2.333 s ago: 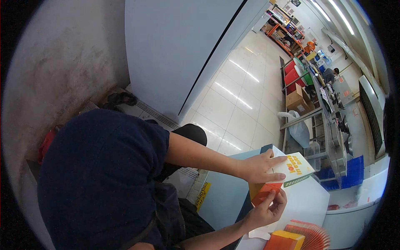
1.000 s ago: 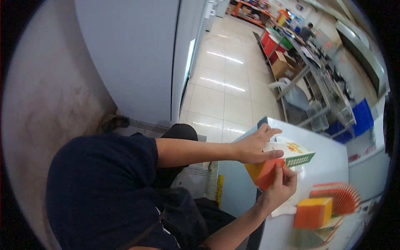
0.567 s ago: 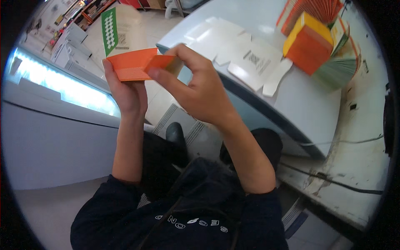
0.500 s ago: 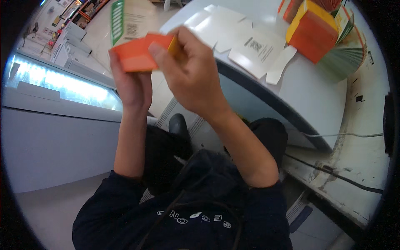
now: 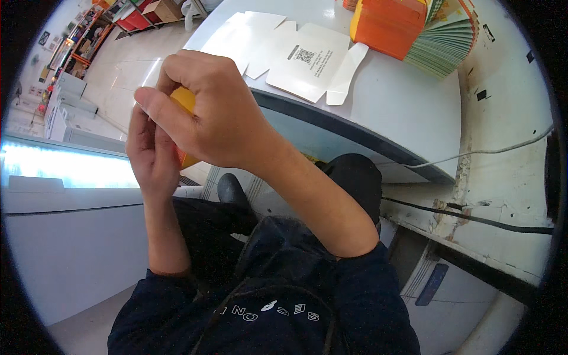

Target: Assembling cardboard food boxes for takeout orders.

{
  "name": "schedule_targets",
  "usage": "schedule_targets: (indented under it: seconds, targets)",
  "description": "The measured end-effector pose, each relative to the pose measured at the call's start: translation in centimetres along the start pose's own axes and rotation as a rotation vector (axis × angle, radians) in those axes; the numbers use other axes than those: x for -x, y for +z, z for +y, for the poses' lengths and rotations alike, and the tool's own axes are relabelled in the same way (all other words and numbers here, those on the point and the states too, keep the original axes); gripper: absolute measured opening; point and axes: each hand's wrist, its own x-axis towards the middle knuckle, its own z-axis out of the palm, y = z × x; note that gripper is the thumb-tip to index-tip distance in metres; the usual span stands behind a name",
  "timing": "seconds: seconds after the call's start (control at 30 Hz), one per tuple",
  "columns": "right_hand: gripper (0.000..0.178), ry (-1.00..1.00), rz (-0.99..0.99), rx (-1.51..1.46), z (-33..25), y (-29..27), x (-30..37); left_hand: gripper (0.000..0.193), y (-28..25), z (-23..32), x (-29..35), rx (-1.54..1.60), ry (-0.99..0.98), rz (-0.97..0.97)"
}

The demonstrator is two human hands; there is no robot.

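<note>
Both my hands grip a small orange and yellow cardboard box [image 5: 185, 99] in front of me at the left. My left hand [image 5: 151, 151] holds it from below and the left side, fingers bent round it. Over its top and near side is my right hand [image 5: 207, 109], fingers curled and thumb stretched toward the left fingertips. Most of the box is covered; only yellow patches and a little orange show between the hands. An unfolded white carton blank [image 5: 313, 62] lies printed side up on the white table [image 5: 408, 112], to the right of my hands.
At the table's far right stand an orange and yellow box [image 5: 390, 26] and a fanned stack of printed cards [image 5: 447, 44]. A white cable [image 5: 491, 151] and a black cable [image 5: 473, 220] run along the right wall. A lit white cabinet [image 5: 71, 168] stands at the left.
My hands have come closer together and shifted left with the box, which has turned and is now mostly covered. Its white panel with a green strip no longer shows. The view has shifted too.
</note>
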Motion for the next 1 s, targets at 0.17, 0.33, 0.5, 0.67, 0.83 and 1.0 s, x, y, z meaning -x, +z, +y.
schedule_targets:
  seconds: [0.17, 0.33, 0.5, 0.67, 0.83, 1.0]
  targets:
    - [0.016, -0.322, 0.307, 0.373, 0.3, 1.3, -0.6, 0.023, -3.3, -1.7, -1.1, 0.142, -0.237, -0.010]
    - [0.025, -0.295, 0.169, 0.501, 0.9, 3.0, 1.0, 0.024, -2.5, 0.3, -1.9, 0.561, -0.462, 0.167]
    - [0.030, -0.306, 0.086, 0.546, 0.0, 2.9, 1.1, 0.024, -3.3, -1.0, -1.7, 0.299, -0.233, 0.140]
    - [0.023, -0.201, 0.076, 0.309, -0.5, 2.8, 0.8, 0.021, -3.5, -0.9, -2.0, 0.107, -0.031, 0.233]
    - [0.017, -0.148, 0.216, 0.191, -0.6, 2.3, 0.9, 0.022, -2.0, -0.4, -1.3, 0.093, -0.008, 0.244]
    - [0.013, -0.118, 0.284, 0.193, 0.1, 3.3, 0.9, 0.016, 0.1, -0.2, -0.4, -0.216, -0.031, 0.309]
